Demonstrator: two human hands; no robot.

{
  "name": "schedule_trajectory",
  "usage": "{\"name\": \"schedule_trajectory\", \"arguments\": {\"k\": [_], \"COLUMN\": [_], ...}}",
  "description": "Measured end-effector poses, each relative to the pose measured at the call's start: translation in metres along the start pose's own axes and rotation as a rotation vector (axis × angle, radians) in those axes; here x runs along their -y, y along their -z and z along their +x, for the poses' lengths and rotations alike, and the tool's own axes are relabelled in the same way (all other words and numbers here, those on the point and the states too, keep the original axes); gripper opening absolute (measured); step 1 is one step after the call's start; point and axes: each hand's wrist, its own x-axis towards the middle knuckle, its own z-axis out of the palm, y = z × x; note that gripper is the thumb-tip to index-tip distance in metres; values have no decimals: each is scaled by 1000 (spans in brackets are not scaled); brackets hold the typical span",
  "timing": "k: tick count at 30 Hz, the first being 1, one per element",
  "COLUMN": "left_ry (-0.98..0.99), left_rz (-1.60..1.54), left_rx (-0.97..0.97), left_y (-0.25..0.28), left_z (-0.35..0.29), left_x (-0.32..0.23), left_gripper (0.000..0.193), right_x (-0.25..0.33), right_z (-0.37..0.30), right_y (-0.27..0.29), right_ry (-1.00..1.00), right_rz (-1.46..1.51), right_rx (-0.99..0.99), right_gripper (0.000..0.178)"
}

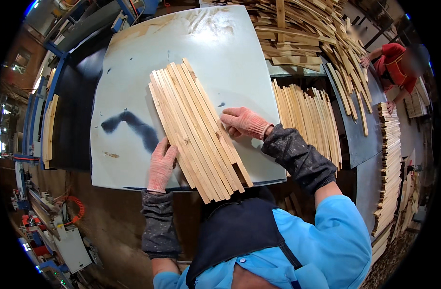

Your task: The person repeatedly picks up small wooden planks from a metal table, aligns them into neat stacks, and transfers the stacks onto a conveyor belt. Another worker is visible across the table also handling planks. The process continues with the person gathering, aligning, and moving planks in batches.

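Observation:
Several pale wooden strips (pixel 194 132) lie side by side in a slanted bundle on a light table top (pixel 220 43). Their near ends are uneven and overhang the table's front edge. My left hand (pixel 161 165), in a pinkish knit glove, rests against the bundle's left side with thumb and forefinger apart. On the right side, my right hand (pixel 243 122), gloved alike, is closed beside the outermost strip, its fingertips near the edge. Whether anything is inside those curled fingers is hidden. Dark sleeve covers are on both forearms.
A row of upright-looking strips (pixel 309 123) stands right of the table, below a big loose heap of strips (pixel 302 29). A co-worker in red (pixel 398 65) is at the far right by a long stack (pixel 389 164). Machinery (pixel 66 241) with a red coiled hose fills the left.

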Motion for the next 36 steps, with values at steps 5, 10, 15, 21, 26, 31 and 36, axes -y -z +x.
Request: {"name": "schedule_trajectory", "arguments": {"k": [5, 10, 15, 21, 26, 31, 36], "left_ry": [-178, -235, -245, -226, -122, -556, -257], "left_rz": [-28, 142, 360, 655, 949, 518, 50], "left_rx": [-14, -78, -143, -237, -359, -751, -1095], "left_y": [-3, 19, 147, 326, 501, 641, 682], "left_z": [4, 14, 50, 95, 132, 85, -32], "left_x": [-4, -17, -21, -17, -2, 65, 211], "left_gripper": [55, 57, 69, 91, 89, 69, 46], "right_x": [12, 23, 41, 62, 77, 82, 103], "right_z": [10, 16, 84, 201, 319, 442, 537], "right_y": [-29, -61, -180, -346, -519, -674, -810], "right_ry": [264, 126, 72, 219, 269, 302, 267], "right_rz": [-797, -619, -639, -648, -627, -630, -588], "right_rx": [-168, -118, -119, -116, -150, -112, -88], "right_gripper": [45, 49, 61, 66, 67, 73, 72]}}
